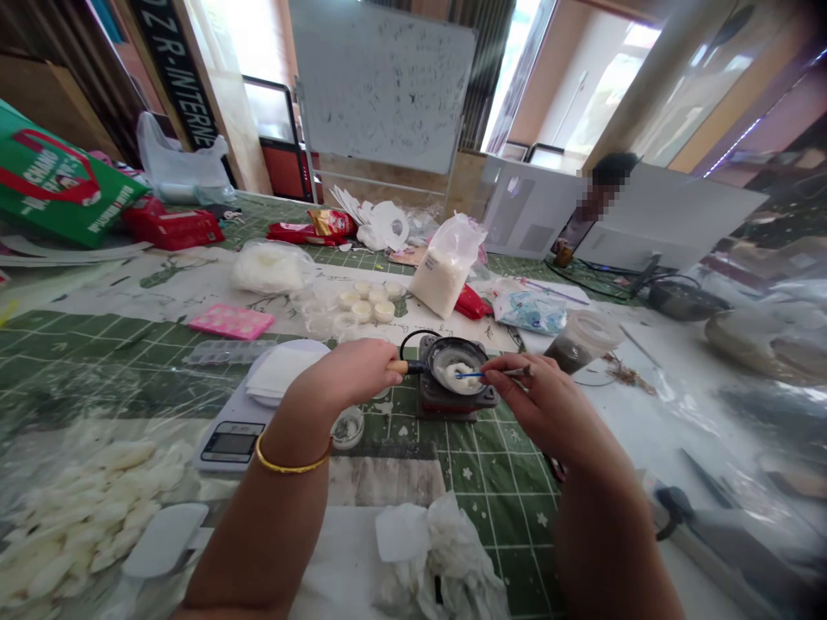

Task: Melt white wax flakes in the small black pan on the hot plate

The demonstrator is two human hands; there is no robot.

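The pan (450, 351) sits near the centre of the frame, on a small hot plate (447, 408). The pan contains white material (463, 379), part of it lumped. The two hands are apart, one on each side of the pan. The left hand (362, 368) is clamped on the wooden handle (399, 367). The right hand (526, 389) pinches a blue stick (470, 375), the tip of which is in the white material. A small jar (347, 429) is positioned just below the left hand. A scale (231, 443) is located left of centre, partly behind the left forearm. Filled cups (365, 301) and a bag (443, 274) of white granules stand above the pan in the frame. A plastic cup (580, 341) with dark contents is just beyond the right hand. White flakes (83, 504) occupy the lower left; crumpled tissue (460, 560) lies at lower centre. A whiteboard (388, 86) stands at upper centre; a person (598, 198) is at upper right.
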